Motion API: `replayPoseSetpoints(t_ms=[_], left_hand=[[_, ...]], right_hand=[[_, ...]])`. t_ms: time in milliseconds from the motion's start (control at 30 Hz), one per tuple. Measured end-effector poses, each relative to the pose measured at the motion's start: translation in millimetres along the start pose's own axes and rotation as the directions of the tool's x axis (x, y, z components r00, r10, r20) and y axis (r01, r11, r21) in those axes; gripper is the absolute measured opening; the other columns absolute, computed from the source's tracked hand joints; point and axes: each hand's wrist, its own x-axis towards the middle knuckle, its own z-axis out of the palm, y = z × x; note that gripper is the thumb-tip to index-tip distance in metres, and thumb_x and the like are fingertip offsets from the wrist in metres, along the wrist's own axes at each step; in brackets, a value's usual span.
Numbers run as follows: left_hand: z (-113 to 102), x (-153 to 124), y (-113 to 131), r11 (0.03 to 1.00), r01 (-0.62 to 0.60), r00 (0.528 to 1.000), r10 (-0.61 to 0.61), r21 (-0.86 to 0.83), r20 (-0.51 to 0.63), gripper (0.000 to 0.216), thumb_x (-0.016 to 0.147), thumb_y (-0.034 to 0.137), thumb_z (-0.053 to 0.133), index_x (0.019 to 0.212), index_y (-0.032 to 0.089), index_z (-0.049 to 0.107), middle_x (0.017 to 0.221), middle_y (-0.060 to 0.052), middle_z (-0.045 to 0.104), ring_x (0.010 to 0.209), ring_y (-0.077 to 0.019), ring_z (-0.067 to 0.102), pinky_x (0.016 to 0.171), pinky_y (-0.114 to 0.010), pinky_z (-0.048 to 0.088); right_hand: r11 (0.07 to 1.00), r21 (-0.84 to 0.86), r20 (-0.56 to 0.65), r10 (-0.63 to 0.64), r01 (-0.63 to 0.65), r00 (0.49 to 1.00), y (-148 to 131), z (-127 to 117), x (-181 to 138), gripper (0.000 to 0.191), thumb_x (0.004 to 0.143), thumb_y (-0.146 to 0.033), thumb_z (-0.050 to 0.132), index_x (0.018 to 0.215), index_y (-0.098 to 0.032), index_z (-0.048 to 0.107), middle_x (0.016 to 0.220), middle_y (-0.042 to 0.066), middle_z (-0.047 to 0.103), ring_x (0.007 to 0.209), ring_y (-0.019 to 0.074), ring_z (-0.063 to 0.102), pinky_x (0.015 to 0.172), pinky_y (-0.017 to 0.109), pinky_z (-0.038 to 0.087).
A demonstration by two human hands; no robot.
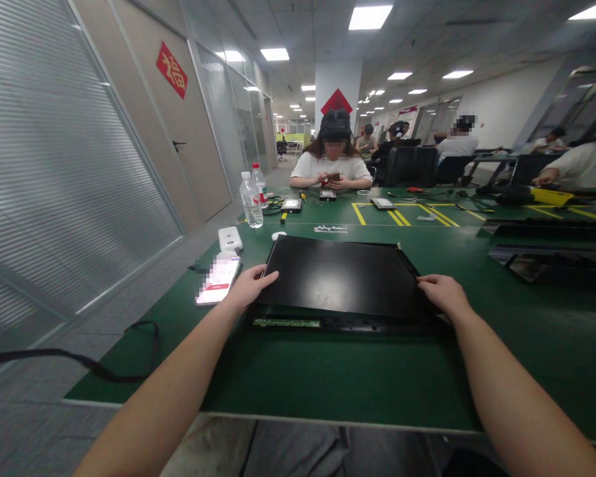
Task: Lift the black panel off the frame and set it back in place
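A flat black display panel point(342, 275) is tilted above a shallow black frame on the green table. My left hand point(248, 286) grips its left edge, thumb on top and fingers underneath. At the opposite edge, my right hand point(443, 295) pinches the side near the corner; the exact grip on panel or frame is partly hidden. Along the near side of the black frame point(377, 326) runs a narrow green circuit board point(287, 323). A phone point(218, 281) with a lit screen lies just left of my left hand.
A white power bank point(230, 239) and two plastic bottles point(251, 201) stand at the left. Hard drives point(291, 205) and cables lie farther back. Long black frames point(551, 262) are at the right. Across the table point(328, 377) sits a person point(332, 162) in a headset.
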Motion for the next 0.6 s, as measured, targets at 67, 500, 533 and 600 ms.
replayPoseSetpoints(t_ms=[67,500,533,600], left_hand=[[-1.4,1.8,-1.5,0.999,-0.016,1.0,0.017,0.038,-0.01,0.057,0.057,0.048,0.105,0.101,0.019,0.085,0.1,-0.011,0.086,0.098,-0.0332,0.08,0.089,-0.041,0.063],[-1.5,4.7,-0.9,0.982,-0.19,0.981,0.191,0.02,-0.048,0.048,0.057,0.043,0.104,0.095,0.018,0.087,0.16,-0.017,0.062,0.142,-0.0414,0.062,0.117,-0.049,0.052],[-1.0,4.0,-0.5,0.98,-0.199,0.979,0.2,0.013,-0.044,0.048,0.058,0.044,0.104,0.095,0.018,0.087,0.161,-0.017,0.061,0.143,-0.0413,0.061,0.119,-0.049,0.051],[0.0,3.1,0.2,0.975,-0.222,0.974,0.222,-0.004,-0.042,0.049,0.059,0.045,0.104,0.096,0.018,0.087,0.162,-0.016,0.06,0.145,-0.0404,0.058,0.122,-0.048,0.048]], right_hand=[[1.0,0.007,0.003,0.002,-0.002,1.0,-0.1,0.2,-0.5,0.028,0.078,-0.032,0.069,0.098,-0.027,0.089,0.101,0.009,0.084,0.094,0.0287,0.077,0.081,0.037,0.059],[0.997,0.076,0.008,0.011,-0.012,1.0,-1.5,-2.3,-0.3,0.033,0.079,-0.03,0.068,0.105,-0.025,0.087,0.1,0.008,0.083,0.091,0.025,0.076,0.083,0.034,0.058],[0.996,0.086,0.003,0.011,-0.011,1.0,-0.7,-2.4,0.5,0.036,0.079,-0.031,0.068,0.11,-0.026,0.087,0.098,0.007,0.082,0.089,0.0247,0.075,0.082,0.035,0.058],[0.993,0.119,-0.015,0.016,-0.014,1.0,1.6,-2.2,3.4,0.044,0.077,-0.032,0.069,0.118,-0.026,0.085,0.094,0.006,0.081,0.084,0.0242,0.074,0.081,0.036,0.058]])
